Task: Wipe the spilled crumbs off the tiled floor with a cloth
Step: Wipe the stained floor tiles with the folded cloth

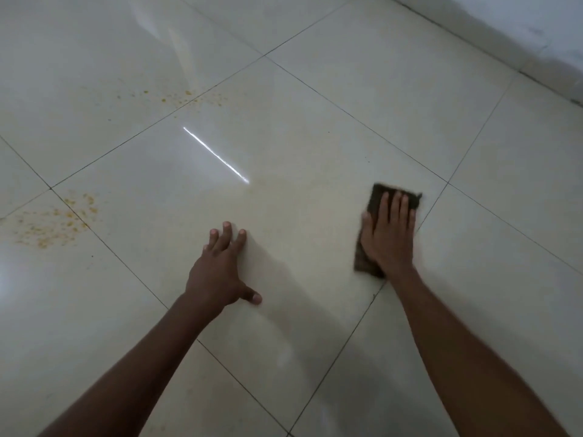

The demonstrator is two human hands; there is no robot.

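Two crumbs patches (53, 220), one cloth (375, 200) under right hand (389, 234)

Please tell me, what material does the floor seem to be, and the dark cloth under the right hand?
The pale tiled floor looks like glazed or polished ceramic: it mirrors a bright light streak, and thin dark grout lines divide it. The dark brown rectangular cloth seems a soft matte fabric, without shine; its weave is too blurred to tell.

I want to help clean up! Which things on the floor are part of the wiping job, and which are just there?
Part of the job:
- dark cloth, under the flat right hand
- yellow crumbs near the left edge
- yellow crumbs farther away
- tiled floor

Just there:
- left hand, resting flat on the tile
- wall base
- bright light streak
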